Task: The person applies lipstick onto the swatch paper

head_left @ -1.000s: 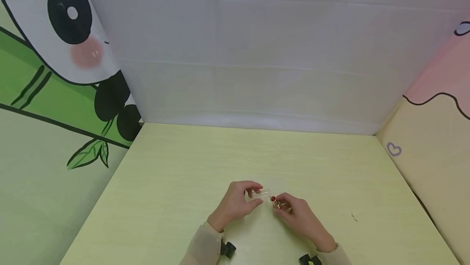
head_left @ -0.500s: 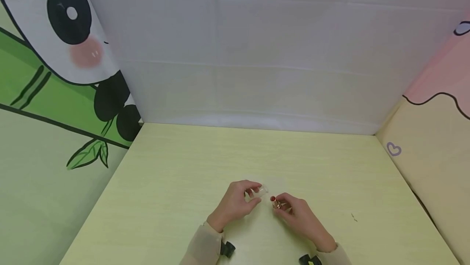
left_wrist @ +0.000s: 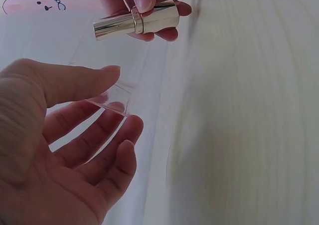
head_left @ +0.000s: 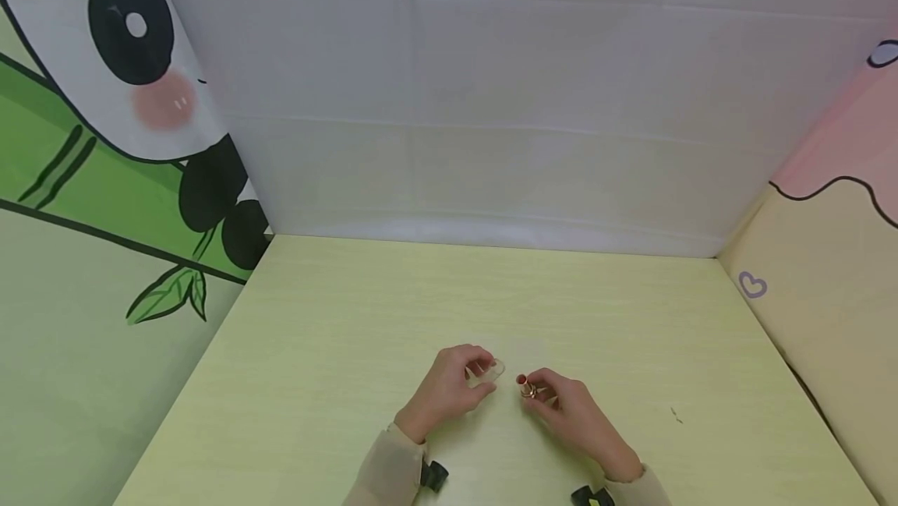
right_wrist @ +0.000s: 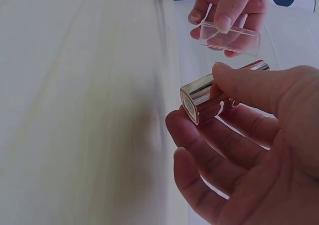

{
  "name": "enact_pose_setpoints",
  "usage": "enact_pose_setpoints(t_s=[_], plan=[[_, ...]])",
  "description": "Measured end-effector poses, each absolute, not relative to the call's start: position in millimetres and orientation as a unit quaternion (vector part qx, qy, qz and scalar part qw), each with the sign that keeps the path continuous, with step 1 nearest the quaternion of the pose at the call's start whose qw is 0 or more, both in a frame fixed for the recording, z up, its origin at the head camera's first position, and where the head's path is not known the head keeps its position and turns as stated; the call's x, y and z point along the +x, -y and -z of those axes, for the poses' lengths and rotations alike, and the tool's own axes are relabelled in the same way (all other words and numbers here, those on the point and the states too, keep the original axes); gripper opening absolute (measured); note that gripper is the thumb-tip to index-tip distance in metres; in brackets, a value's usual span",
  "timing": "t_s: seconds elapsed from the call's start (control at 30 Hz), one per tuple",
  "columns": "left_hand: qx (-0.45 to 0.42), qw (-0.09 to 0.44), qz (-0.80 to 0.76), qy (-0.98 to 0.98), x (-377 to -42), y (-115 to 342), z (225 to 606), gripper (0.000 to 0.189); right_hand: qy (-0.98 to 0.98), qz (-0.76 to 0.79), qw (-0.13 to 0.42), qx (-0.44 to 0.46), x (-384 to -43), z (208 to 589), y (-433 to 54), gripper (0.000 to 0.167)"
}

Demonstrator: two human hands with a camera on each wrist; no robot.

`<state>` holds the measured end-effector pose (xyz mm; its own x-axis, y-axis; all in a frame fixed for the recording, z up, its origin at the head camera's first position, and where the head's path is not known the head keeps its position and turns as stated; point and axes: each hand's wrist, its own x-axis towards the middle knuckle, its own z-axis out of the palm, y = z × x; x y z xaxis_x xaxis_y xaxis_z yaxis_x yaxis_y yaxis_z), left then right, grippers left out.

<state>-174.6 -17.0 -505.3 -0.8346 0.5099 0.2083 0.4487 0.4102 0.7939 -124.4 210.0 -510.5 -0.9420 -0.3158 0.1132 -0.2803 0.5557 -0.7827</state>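
My left hand (head_left: pixel 447 389) pinches a clear plastic lipstick cap (right_wrist: pixel 234 39) between thumb and fingers. The cap is see-through and squarish, and in the left wrist view the thumb partly covers it. Across from it, my right hand (head_left: pixel 574 414) holds a shiny gold lipstick tube (left_wrist: pixel 160 19) by its wider base. Its narrower end points toward the left hand, and a reddish tip shows there in the head view. A round label marks the base end in the right wrist view. Cap and tube are apart, with a small gap between them.
Both hands are above a pale yellow-green wooden table (head_left: pixel 351 319). A white cloth wall (head_left: pixel 491 100) rises at its back edge, with printed cartoon panels at either side. A small dark mark (head_left: pixel 677 415) lies on the tabletop to the right.
The left hand has turned the clear cap, so its end now tilts differently, and drawn it slightly left, away from the tube. The right hand and lipstick have stayed put.
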Motion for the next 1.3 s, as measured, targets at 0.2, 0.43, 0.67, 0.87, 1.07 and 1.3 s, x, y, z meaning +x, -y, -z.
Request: enact_pose_setpoints(t_s=[0.2,0.43,0.67,0.87,1.07,1.3], plan=[[0.278,0.042,-0.455,-0.845,-176.2,17.2,509.7,0.019,-0.878,0.445,0.018,-0.176,-124.4,510.4,-210.8,0.02],[0.281,0.052,-0.438,-0.852,-176.7,15.9,513.0,0.02,-0.879,0.445,0.011,-0.173,-125.7,512.4,-210.7,0.02],[0.297,0.06,-0.416,-0.857,-177.3,14.0,519.2,0.02,-0.879,0.449,0.002,-0.163,-126.0,513.5,-210.4,0.021],[0.297,0.06,-0.405,-0.863,-177.5,13.6,522.0,0.02,-0.877,0.451,-0.002,-0.169,-125.4,511.4,-209.7,0.021],[0.293,0.068,-0.396,-0.867,-178.6,13.5,523.8,0.021,-0.876,0.448,-0.003,-0.178,-124.4,510.5,-209.6,0.02],[0.294,0.076,-0.398,-0.866,-176.0,14.2,521.4,0.022,-0.874,0.452,0.0,-0.18,-124.6,509.5,-209.4,0.02]])
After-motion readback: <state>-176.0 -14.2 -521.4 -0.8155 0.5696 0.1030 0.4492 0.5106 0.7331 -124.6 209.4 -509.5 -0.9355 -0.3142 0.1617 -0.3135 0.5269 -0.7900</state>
